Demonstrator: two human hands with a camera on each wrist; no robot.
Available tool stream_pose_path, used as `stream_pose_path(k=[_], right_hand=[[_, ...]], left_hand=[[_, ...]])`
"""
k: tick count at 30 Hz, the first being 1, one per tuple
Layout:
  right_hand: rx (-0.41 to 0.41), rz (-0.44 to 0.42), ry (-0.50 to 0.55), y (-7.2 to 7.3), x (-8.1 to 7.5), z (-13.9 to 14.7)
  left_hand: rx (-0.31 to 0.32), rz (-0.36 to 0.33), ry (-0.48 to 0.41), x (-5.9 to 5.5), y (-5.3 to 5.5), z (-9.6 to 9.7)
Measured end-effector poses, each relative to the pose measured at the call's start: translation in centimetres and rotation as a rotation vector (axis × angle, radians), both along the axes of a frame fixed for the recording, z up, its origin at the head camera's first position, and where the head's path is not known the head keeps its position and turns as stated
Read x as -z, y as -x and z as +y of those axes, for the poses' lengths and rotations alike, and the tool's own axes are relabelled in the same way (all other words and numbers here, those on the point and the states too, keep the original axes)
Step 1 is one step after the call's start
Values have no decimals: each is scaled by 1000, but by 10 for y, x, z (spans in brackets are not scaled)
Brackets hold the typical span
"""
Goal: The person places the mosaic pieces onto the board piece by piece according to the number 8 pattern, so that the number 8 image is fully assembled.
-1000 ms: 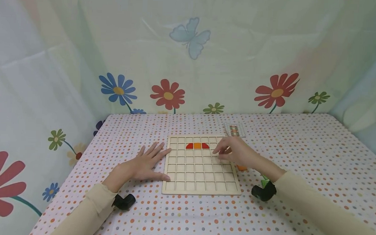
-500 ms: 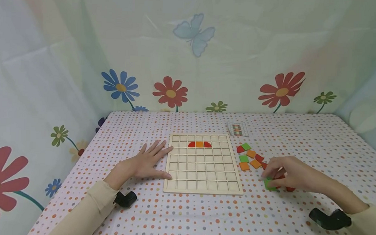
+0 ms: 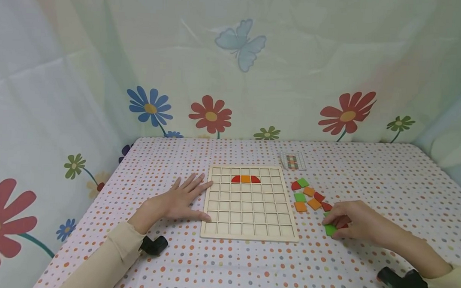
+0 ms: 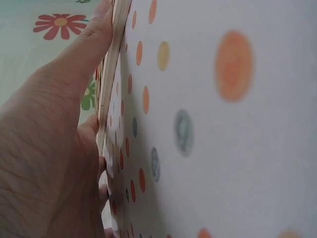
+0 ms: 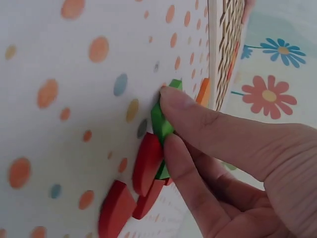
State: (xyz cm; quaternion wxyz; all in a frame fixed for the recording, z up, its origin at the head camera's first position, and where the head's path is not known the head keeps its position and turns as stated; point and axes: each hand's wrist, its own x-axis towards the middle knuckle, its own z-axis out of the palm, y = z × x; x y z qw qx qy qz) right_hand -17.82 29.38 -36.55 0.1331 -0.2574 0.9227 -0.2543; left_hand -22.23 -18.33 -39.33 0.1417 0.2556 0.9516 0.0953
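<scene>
A wooden grid board (image 3: 250, 230) lies flat on the table, with a red quarter-round tile (image 3: 236, 179), an orange square tile (image 3: 245, 179) and another red quarter-round tile (image 3: 255, 180) side by side in an upper row. My left hand (image 3: 178, 200) lies with spread fingers at the board's left edge, thumb and index fingertip touching its rim. To the right of the board, my right hand (image 3: 360, 222) pinches a green tile (image 5: 161, 119) between thumb and index finger, low at the cloth. Red tiles (image 5: 148, 163) lie right beside that green one, partly hidden by the hand in the head view.
Between board and right hand lie several loose tiles, among them an orange square (image 3: 300, 206), a green square (image 3: 300, 197) and a red quarter-round (image 3: 296, 186). A small pattern card (image 3: 293, 161) lies behind the board's right corner. A dotted cloth (image 3: 225, 268) covers the table.
My right hand has moved off the board's right side, down and right to the loose tiles, and now pinches a green one. The left hand has stayed at the board's edge.
</scene>
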Motion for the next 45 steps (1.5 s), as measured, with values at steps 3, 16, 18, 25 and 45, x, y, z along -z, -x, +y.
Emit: stream_pose_path(k=[3, 16, 18, 25, 45], right_hand=[[16, -36, -10, 2, -2, -3], [41, -23, -56, 5, -4, -8], [36, -9, -54, 5, -4, -8], [15, 41, -35, 4, -3, -6], [-185, -3, 56, 18, -22, -40]], left_hand=[[-1, -1, 3, 0, -1, 0], [0, -6, 9, 1, 0, 0], [0, -7, 10, 2, 0, 0], [1, -11, 0, 3, 1, -1], [1, -13, 3, 0, 1, 0]])
